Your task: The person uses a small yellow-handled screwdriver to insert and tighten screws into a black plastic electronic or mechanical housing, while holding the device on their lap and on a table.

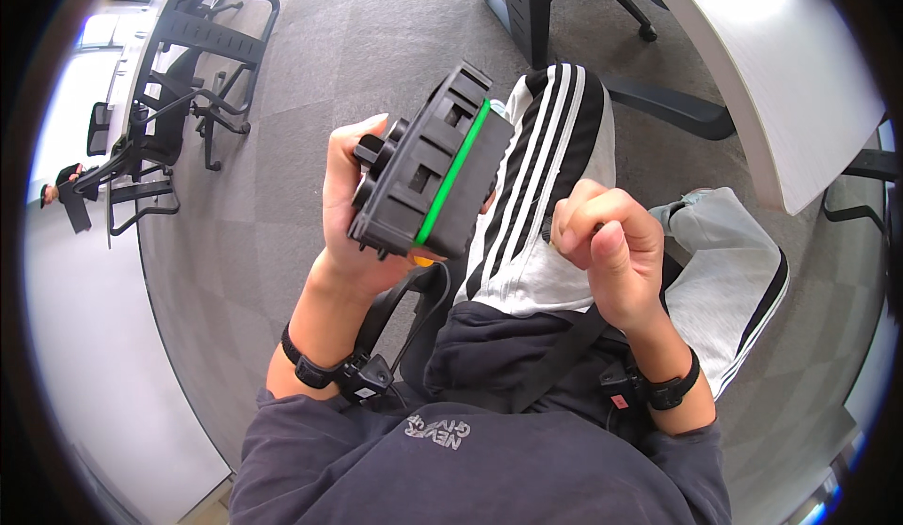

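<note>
My left hand (350,260) grips a black box-shaped plastic device (406,182) from beneath and its left side. A bright green strip (455,169) runs along the device, which has ribbed edges and several rectangular recesses. Round knob-like parts stick out on its left side, near my thumb. The device is tilted, held in the air above my lap. A bit of orange shows below its lower end. To the right, apart from the device, my right hand (616,247) is closed with curled fingers and the thumb drawn in. A small dark spot shows at the fingers, too small to name.
Both wrists wear black straps with small modules (369,376). A white table (743,64) with a dark foot stands at the right. Black chairs and tables (202,64) line the far left. A person (66,186) is at the left edge. Grey carpet (320,45) covers the floor.
</note>
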The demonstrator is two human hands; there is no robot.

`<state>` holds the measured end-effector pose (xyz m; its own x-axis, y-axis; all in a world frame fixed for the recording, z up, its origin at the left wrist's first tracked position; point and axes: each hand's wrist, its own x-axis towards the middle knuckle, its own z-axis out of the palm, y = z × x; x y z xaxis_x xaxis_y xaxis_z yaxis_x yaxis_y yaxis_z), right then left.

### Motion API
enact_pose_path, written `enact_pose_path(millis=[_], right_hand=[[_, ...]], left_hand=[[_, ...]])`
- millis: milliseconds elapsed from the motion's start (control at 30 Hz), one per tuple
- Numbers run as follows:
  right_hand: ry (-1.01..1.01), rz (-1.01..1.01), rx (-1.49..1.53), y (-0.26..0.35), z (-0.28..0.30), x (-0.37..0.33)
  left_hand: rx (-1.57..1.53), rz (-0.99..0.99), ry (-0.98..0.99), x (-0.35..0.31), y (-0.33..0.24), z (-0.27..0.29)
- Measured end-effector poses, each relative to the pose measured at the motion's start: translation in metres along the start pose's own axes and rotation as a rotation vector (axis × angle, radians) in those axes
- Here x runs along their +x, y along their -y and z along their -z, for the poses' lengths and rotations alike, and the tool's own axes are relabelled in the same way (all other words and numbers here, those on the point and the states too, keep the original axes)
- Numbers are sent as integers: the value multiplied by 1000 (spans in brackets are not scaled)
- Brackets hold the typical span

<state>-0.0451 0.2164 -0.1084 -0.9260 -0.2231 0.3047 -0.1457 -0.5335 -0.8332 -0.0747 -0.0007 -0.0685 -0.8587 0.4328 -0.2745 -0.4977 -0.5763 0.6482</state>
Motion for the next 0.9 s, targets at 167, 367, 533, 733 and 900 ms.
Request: enact_pose_path(millis=[167, 367, 533, 733, 900], right_hand=[[17, -10, 80, -3, -1, 5], [1, 59, 46, -7, -2, 10], [-65, 8, 76, -8, -4, 10], [-28, -11, 81, -5, -2, 11], [-23, 16, 97, -8, 0, 11]], left_hand=[[-8, 1, -75, 0, 1, 7], [-43, 65, -229, 5, -2, 0], [-55, 129, -362, 7, -3, -11], [-26, 119, -330, 5, -3, -7], [-17, 96, -346, 3, -3, 2]])
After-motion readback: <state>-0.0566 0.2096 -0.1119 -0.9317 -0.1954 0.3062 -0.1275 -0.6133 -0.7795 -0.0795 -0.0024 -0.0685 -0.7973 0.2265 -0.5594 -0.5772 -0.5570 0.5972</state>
